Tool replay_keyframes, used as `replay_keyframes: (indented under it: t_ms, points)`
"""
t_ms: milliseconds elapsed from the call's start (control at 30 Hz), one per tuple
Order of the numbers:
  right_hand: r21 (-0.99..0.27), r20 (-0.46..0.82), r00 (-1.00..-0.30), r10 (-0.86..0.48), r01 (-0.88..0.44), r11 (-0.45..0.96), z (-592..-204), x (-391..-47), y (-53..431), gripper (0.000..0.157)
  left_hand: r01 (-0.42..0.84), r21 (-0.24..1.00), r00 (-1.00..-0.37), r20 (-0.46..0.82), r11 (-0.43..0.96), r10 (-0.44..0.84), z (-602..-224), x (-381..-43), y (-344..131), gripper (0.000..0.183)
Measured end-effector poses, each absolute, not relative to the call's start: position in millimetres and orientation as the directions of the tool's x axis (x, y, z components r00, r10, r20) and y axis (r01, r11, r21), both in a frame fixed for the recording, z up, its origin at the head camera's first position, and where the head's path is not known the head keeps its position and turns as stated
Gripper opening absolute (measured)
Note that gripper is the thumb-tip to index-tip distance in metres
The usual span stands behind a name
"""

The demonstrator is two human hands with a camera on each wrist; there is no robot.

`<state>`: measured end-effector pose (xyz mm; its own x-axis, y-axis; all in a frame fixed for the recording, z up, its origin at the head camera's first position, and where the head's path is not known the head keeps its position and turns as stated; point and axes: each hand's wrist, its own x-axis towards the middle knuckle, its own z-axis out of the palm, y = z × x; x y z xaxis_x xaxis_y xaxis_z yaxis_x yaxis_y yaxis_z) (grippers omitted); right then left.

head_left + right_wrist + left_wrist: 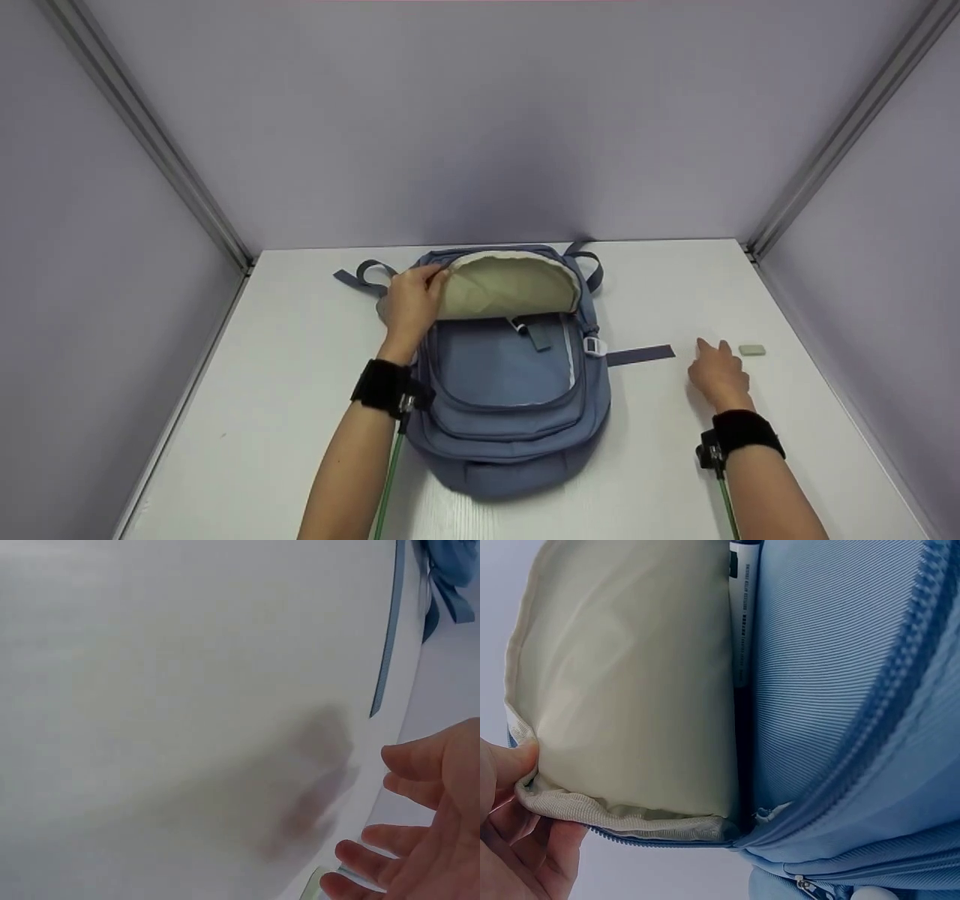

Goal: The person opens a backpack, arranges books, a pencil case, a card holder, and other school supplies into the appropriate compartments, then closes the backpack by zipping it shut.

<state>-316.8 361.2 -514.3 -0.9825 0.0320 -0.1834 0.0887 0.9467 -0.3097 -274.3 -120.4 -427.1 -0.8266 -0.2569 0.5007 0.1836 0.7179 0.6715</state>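
Note:
A blue backpack (517,427) lies on the white table with its front pocket unzipped. My left hand (414,300) pinches the upper left edge of the pocket's flap (506,285), holding it up so its cream lining (630,690) shows. Inside the pocket, a white marker (742,615) with printed text is partly hidden by the flap. A small grey-green rectangular piece (538,337) shows beside it. My right hand (720,375) is over the table right of the backpack, fingers spread and holding nothing. Just beyond it lies a small pale green block (752,349).
A loose strap (641,355) stretches from the backpack's right buckle (595,346) toward my right hand. Other straps (364,277) curl at the upper left and upper right of the bag. Pale walls (480,135) enclose the table at the back and sides.

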Motion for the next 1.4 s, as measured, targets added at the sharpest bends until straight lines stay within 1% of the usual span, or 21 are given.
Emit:
replay_keyframes:
  t_ms: [300, 600, 967, 1100, 1200, 1300, 1400]
  points:
    - [-0.333, -0.226, -0.973, 0.045, 0.121, 0.935, -515, -320, 384, 0.058, 0.166, 0.671, -0.831, 0.489, 0.722, -0.264, -426, -274, -120, 0.019]
    - [-0.318, -0.280, -0.959, -0.041, 0.053, 0.946, -510, -321, 401, 0.056, 0.192, 0.659, -0.821, 0.514, 0.727, -0.248, -427, -275, -119, 0.022]
    - [-0.339, -0.199, -0.978, -0.057, 0.014, 0.941, -518, -319, 408, 0.051, 0.162, 0.668, -0.829, 0.491, 0.727, -0.267, -427, -272, -119, 0.020]
    - [-0.359, -0.186, -0.982, -0.028, 0.042, 0.932, -519, -320, 410, 0.050, 0.129, 0.669, -0.839, 0.467, 0.732, -0.279, -427, -272, -119, 0.020]
    - [-0.419, -0.154, -0.988, 0.029, 0.092, 0.904, -520, -320, 412, 0.049, 0.124, 0.669, -0.841, 0.463, 0.733, -0.280, -426, -272, -119, 0.021]
    - [-0.469, -0.124, -0.989, 0.075, 0.125, 0.874, -520, -321, 414, 0.053, 0.133, 0.670, -0.841, 0.466, 0.730, -0.275, -426, -272, -119, 0.021]
    - [-0.458, -0.161, -0.985, 0.058, 0.127, 0.880, -521, -323, 418, 0.063, 0.145, 0.668, -0.837, 0.476, 0.730, -0.270, -426, -272, -120, 0.020]
